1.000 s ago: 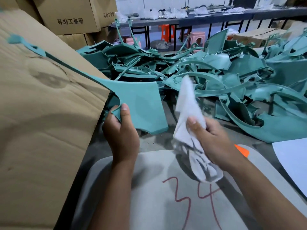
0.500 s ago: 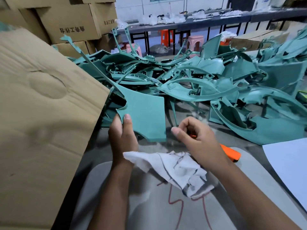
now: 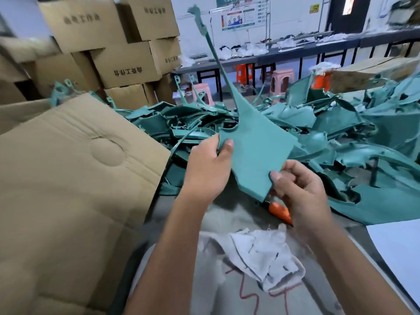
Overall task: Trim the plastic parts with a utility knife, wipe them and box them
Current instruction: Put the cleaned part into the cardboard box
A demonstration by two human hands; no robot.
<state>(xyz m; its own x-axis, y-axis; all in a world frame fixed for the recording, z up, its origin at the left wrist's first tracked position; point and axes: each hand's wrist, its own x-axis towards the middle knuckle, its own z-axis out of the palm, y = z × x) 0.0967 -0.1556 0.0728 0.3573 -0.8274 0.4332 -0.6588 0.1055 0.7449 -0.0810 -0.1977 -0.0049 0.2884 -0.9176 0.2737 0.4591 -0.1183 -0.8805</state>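
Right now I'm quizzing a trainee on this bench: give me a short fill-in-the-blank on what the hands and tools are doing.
1. Both hands hold up one teal ____ part.
2. The white rag lies on the ____ mat, held by neither hand.
3. The orange knife lies under the ____ hand.

Missing: plastic; grey; right

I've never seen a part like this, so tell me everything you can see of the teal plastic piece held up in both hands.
The teal plastic piece is a flat, matte panel, broad at the bottom and narrowing into a long thin stem that rises to a small knobbed tip. A curved notch cuts its left edge. It is held tilted, above the heap of similar teal parts. The left hand pinches its left edge by the notch; the right hand pinches its lower right corner.
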